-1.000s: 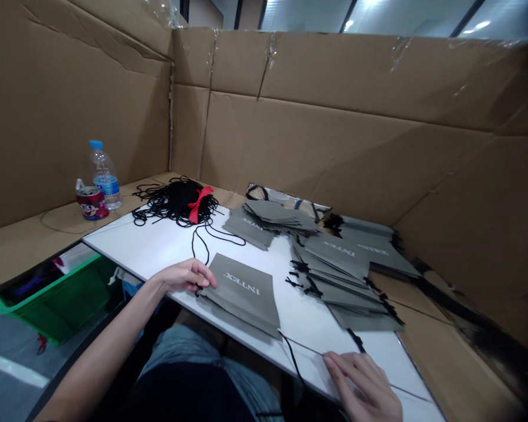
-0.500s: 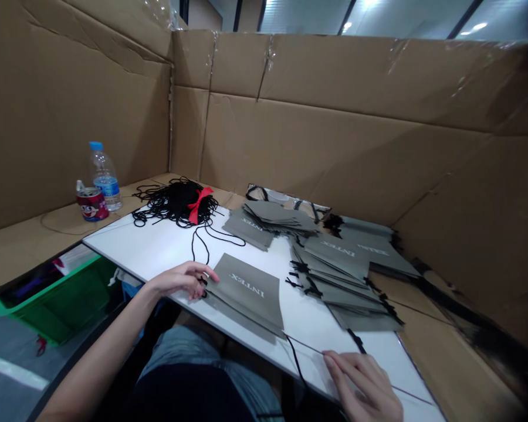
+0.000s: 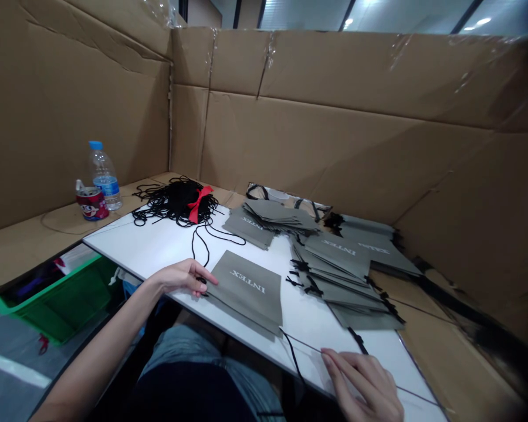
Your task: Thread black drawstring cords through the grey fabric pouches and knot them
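A grey drawstring pouch (image 3: 249, 290) printed "INTEX" lies flat near the front edge of the white table. My left hand (image 3: 185, 276) pinches its left corner, where a bit of black cord shows beside the fingers. From the pouch's right corner a black cord (image 3: 294, 354) hangs over the table edge. My right hand (image 3: 364, 381), at the lower right, has thumb and forefinger closed on a long, thin, straight dark rod (image 3: 303, 341). The rod runs from near that corner through the hand and out to its right. Whether its tip is inside the pouch's hem I cannot tell.
Stacked grey pouches (image 3: 343, 281) with knotted cords lie right of centre, more pouches (image 3: 281, 218) behind. A bundle of black cords (image 3: 171, 202) tied with red ribbon sits back left. Further left stand a bottle (image 3: 105, 181) and a can (image 3: 92, 204). Cardboard walls (image 3: 334, 135) enclose the table.
The pouch has shifted very slightly up and left with my left hand. My right hand has barely moved and keeps its pinch on the rod.
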Demonstrator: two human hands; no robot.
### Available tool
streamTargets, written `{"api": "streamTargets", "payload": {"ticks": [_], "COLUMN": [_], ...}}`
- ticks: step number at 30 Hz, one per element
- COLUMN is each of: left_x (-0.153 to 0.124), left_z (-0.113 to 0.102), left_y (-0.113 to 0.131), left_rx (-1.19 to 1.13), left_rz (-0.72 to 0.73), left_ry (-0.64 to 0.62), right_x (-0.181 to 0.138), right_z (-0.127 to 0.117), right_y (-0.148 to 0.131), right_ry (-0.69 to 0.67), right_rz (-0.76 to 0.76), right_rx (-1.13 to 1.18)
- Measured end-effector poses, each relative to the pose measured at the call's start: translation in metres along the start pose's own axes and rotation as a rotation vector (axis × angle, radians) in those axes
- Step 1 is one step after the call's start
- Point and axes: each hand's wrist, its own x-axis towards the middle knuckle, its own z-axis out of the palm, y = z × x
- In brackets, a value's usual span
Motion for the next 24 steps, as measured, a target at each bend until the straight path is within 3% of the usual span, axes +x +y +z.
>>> {"api": "streamTargets", "payload": {"ticks": [17,24], "left_x": [0.0015,-0.0001], "left_z": [-0.0072,-0.0055], "left_y": [-0.0097,-0.0063], "left_rx": [-0.008,0.035], "left_rz": [0.06,0.079], "left_ry": [0.028,0.017], "right_x": [0.0061,0.0011], "right_z": [-0.0032,-0.0015], "right_y": [0.0006,0.0036], "right_ry": [-0.107,-0.102], "right_rz": [0.008,0.082], "right_rx": [0.035,0.056]}}
